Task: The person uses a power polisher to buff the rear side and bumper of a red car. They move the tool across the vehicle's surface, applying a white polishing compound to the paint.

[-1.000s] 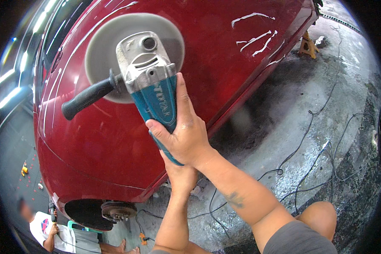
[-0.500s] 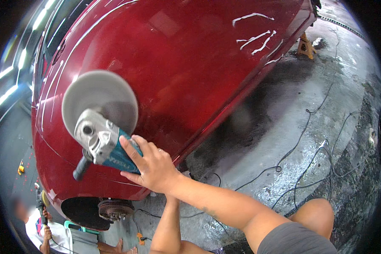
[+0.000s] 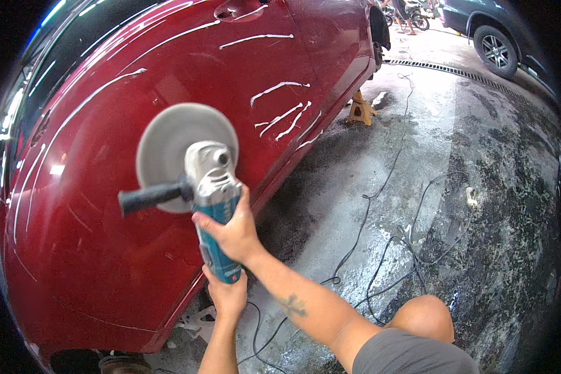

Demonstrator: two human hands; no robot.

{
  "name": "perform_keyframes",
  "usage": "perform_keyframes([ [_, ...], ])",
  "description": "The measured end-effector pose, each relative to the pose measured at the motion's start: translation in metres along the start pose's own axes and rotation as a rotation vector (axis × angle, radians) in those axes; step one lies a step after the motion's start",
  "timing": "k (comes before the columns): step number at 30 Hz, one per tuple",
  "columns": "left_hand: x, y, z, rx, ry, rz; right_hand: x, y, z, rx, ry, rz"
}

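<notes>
A teal and silver rotary polisher [image 3: 213, 181] is in front of me, its round grey-white pad [image 3: 162, 140] against the red car's side panel [image 3: 121, 243]. Over the polisher's body, behind its metal head, my right hand [image 3: 234, 230] is closed from above, thumb on the left side. At the rear end my left hand [image 3: 227, 296] grips the same tool from below; some of its fingers are hidden. A black side handle [image 3: 149, 198] sticks out to the left with no hand on it. White streaks of compound [image 3: 287, 118] mark the paint ahead of the pad.
A yellow-brown jack stand [image 3: 360, 111] supports the car's lower edge. Dark cables [image 3: 361, 243] snake over the wet concrete floor [image 3: 430, 162]. Past a drain grate [image 3: 455, 73] stand a dark vehicle [image 3: 505, 43] and a motorcycle [image 3: 417, 19]. A wheel hub [image 3: 124, 364] shows at the bottom left.
My view has swung toward the car's far end. The polisher has turned, its side handle now pointing left, and its pad sits closer to the white streaks. Both hands keep hold.
</notes>
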State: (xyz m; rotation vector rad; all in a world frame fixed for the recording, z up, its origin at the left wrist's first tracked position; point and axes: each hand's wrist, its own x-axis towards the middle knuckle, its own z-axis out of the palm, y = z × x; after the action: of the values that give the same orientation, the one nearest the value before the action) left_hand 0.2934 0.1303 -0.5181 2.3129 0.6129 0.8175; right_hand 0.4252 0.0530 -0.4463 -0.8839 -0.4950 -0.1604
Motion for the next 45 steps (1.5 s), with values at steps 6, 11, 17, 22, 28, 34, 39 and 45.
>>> perform_keyframes([
  [6, 0.004, 0.027, -0.017, 0.135, -0.063, -0.079, 0.002, 0.003, -0.003, 0.033, 0.041, 0.006],
  [11, -0.022, -0.035, -0.053, 0.086, 0.014, -0.04, -0.058, 0.022, 0.042, 0.007, 0.026, -0.022],
  [17, -0.061, -0.135, -0.095, -0.059, 0.132, 0.021, -0.143, 0.026, 0.098, 0.064, -0.171, 0.119],
  [22, -0.092, -0.253, -0.151, -0.101, 0.031, -0.155, -0.204, 0.039, 0.139, 0.175, -0.335, 0.292],
  [28, -0.088, -0.219, -0.119, -0.071, 0.105, 0.113, -0.189, 0.051, 0.104, 0.005, -0.175, 0.28],
  [34, -0.05, -0.071, -0.044, 0.31, -0.028, -0.068, -0.089, 0.058, 0.009, 0.11, 0.117, 0.198],
  [39, -0.017, 0.01, -0.006, 0.36, -0.175, -0.06, -0.018, 0.045, -0.045, 0.382, 0.148, 0.177],
  [45, -0.03, 0.006, -0.023, 0.413, -0.145, -0.09, -0.037, 0.051, -0.03, 0.343, 0.199, 0.199],
])
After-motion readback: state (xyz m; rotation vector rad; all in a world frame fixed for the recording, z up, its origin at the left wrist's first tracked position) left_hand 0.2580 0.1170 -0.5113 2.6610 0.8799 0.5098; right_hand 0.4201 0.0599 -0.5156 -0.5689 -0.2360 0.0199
